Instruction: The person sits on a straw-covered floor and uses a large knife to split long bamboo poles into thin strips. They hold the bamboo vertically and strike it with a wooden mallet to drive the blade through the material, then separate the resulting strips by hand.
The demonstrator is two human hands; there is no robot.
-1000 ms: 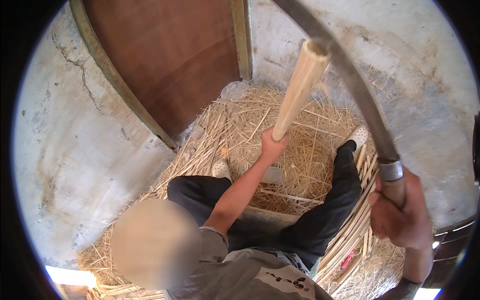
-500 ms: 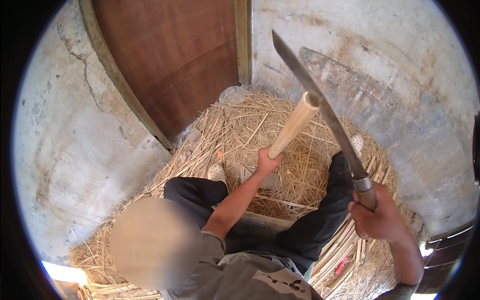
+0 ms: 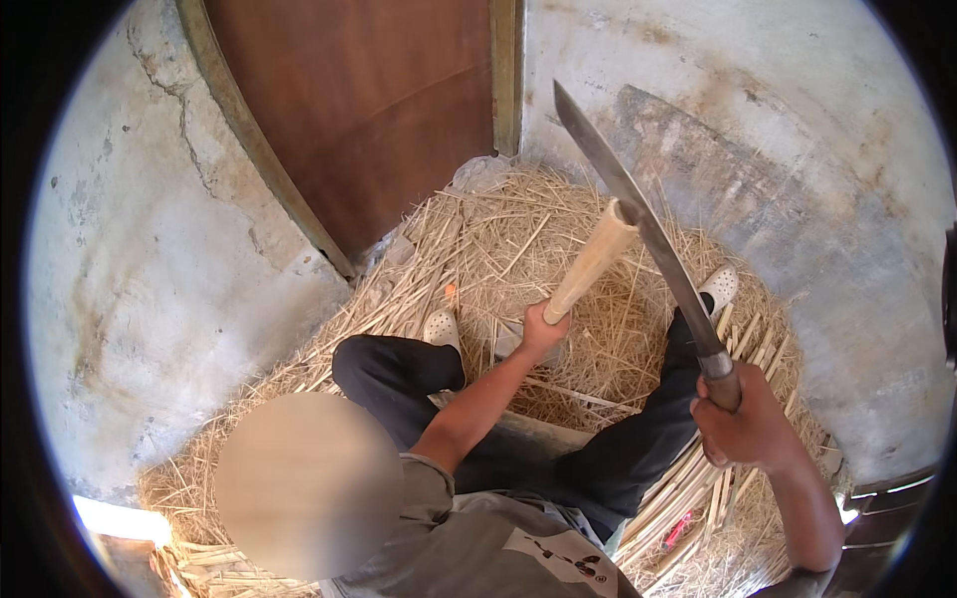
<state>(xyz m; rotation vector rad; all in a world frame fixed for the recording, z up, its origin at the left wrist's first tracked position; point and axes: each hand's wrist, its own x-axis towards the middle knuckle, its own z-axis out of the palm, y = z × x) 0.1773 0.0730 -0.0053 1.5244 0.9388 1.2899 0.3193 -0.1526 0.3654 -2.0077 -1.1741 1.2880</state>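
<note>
My left hand [image 3: 543,329] is closed round the near end of a pale bamboo piece [image 3: 593,262], which slants up and to the right, its hollow cut end facing away from me. Closed on the wooden handle of a machete is my right hand [image 3: 750,424]. The long, slightly curved blade of the machete [image 3: 663,251] points up and to the left. It crosses the view right beside the bamboo's far end; whether the two touch I cannot tell.
Straw and shavings [image 3: 558,234] cover the floor between my legs. Long split strips [image 3: 688,473] lie by my right leg. White clogs are on my feet. A brown door [image 3: 349,110] and stained walls [image 3: 847,149] stand close around.
The bamboo's far end and the machete tip have dropped slightly. Both hands keep their hold. The whole view has shifted a little, the door and wall moving right.
</note>
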